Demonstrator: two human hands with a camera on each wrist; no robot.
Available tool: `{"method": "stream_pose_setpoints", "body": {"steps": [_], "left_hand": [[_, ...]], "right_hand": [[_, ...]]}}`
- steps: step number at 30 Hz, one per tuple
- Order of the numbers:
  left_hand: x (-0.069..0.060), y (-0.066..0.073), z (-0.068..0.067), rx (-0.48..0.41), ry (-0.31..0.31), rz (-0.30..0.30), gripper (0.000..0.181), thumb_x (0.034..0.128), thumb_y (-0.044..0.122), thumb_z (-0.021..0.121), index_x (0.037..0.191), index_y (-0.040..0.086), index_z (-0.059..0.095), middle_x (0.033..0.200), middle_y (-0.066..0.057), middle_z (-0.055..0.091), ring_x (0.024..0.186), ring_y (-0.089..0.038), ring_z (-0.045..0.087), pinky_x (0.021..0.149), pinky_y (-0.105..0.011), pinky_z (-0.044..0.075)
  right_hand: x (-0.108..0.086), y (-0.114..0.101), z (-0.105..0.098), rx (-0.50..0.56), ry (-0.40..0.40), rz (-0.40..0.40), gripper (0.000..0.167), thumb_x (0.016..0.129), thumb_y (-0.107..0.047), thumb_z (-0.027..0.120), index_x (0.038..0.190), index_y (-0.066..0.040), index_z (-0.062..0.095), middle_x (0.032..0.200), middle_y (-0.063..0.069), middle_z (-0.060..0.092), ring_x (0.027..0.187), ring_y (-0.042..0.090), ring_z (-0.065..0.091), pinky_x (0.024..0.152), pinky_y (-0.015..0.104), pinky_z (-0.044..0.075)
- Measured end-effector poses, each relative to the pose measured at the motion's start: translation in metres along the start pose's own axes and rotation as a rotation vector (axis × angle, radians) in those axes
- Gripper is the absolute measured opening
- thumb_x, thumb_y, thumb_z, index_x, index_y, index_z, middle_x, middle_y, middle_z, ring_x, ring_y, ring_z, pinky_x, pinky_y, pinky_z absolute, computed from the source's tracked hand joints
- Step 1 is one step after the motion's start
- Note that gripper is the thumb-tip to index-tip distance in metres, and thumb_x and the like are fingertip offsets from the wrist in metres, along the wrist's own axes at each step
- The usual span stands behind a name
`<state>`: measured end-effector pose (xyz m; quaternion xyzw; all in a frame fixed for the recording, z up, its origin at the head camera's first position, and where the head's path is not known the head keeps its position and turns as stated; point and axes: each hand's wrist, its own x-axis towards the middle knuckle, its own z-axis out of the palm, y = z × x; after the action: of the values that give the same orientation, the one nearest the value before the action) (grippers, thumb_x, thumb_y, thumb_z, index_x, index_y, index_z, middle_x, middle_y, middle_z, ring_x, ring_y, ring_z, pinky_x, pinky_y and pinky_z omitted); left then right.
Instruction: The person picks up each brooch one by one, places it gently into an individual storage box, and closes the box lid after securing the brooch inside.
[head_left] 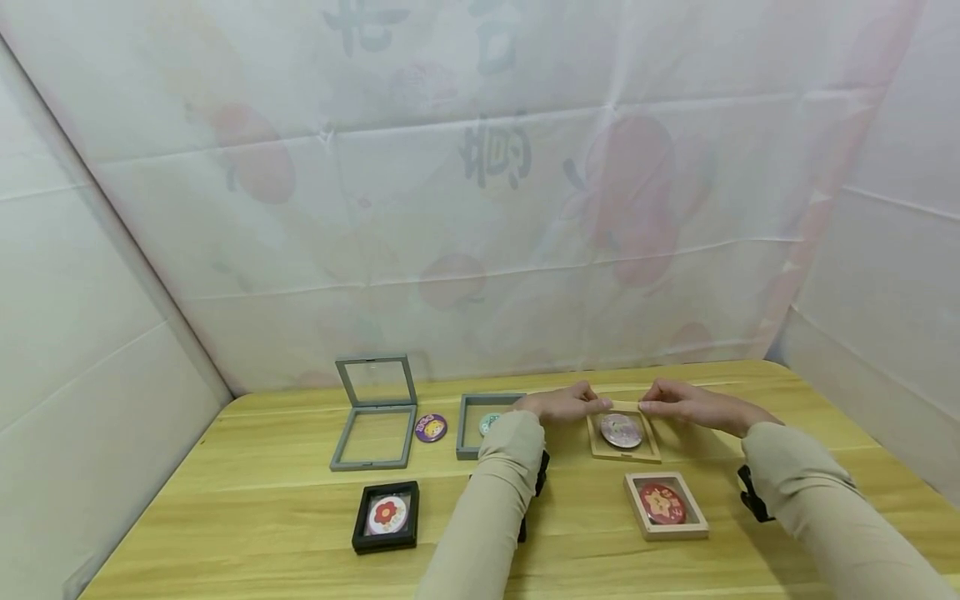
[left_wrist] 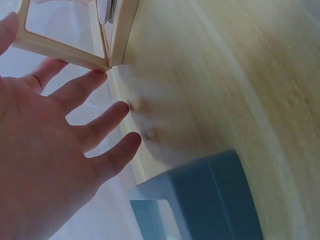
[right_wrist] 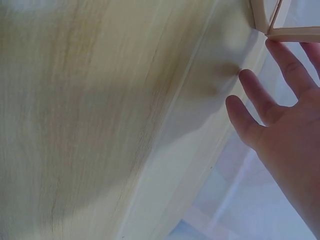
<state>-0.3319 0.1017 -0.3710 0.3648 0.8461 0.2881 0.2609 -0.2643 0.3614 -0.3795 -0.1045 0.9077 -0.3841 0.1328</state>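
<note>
A beige display frame (head_left: pixel 627 456) stands with its hinged lid (left_wrist: pixel 65 54) tilted up from the base. Inside the base lies a round, pale purple badge (head_left: pixel 621 431). My left hand (head_left: pixel 562 403) pinches the lid at its left side, thumb on the near face and fingertips behind. At the lid's right side, my right hand (head_left: pixel 701 406) grips it likewise. In the right wrist view, the fingertips (right_wrist: pixel 276 46) touch the lid's corner, while the other fingers are spread; the thumb is out of that view.
Nearer me sits a beige frame (head_left: pixel 700 531) with a red badge. Leftward are a grey frame (head_left: pixel 468 452) holding a teal badge, a purple badge (head_left: pixel 431 428), an open grey frame (head_left: pixel 410 437) and a black frame (head_left: pixel 385 542) with a flower badge. A cloth wall (head_left: pixel 555 333) closes the back.
</note>
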Motion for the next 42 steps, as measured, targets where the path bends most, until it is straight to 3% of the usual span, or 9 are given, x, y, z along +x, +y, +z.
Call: {"method": "stream_pose_setpoints", "body": {"steps": [18,29,35,42], "left_hand": [[-0.0002,0.0003,0.0012,0.051,-0.016,-0.020,0.041,0.1062,0.051,0.044,0.126,0.016,0.050,0.142,-0.009,0.051,0.136,-0.022,0.045,0.106,-0.032,0.040],[-0.0004,0.0035,0.0011,0.086,0.000,-0.092,0.044,0.1021,0.059,0.047,0.129,0.024,0.051,0.148,-0.005,0.051,0.138,-0.022,0.045,0.107,-0.036,0.040],[0.0000,-0.0002,0.0008,0.079,-0.018,-0.074,0.043,0.1018,0.059,0.047,0.126,0.024,0.051,0.147,-0.006,0.050,0.138,-0.023,0.045,0.106,-0.035,0.040],[-0.0028,0.0001,0.0017,0.116,-0.002,-0.101,0.043,0.0988,0.063,0.050,0.125,0.029,0.051,0.149,-0.005,0.050,0.142,-0.029,0.040,0.109,-0.040,0.037]], "right_hand": [[-0.0003,0.0049,0.0000,-0.036,0.011,-0.053,0.043,0.100,-0.032,0.063,0.122,0.004,0.056,0.128,0.021,0.055,0.122,0.043,0.050,0.098,0.059,0.044],[-0.0010,0.0035,-0.0013,-0.015,0.003,-0.058,0.039,0.098,-0.033,0.066,0.116,0.001,0.056,0.138,0.036,0.048,0.129,0.057,0.042,0.102,0.065,0.039],[-0.0006,0.0030,-0.0021,-0.018,-0.009,-0.061,0.045,0.098,-0.032,0.066,0.120,0.005,0.055,0.132,0.029,0.052,0.122,0.046,0.050,0.095,0.058,0.046],[-0.0009,0.0011,-0.0022,0.010,-0.043,-0.080,0.046,0.098,-0.030,0.067,0.120,0.008,0.052,0.133,0.036,0.048,0.101,0.028,0.054,0.076,0.041,0.047]]}}
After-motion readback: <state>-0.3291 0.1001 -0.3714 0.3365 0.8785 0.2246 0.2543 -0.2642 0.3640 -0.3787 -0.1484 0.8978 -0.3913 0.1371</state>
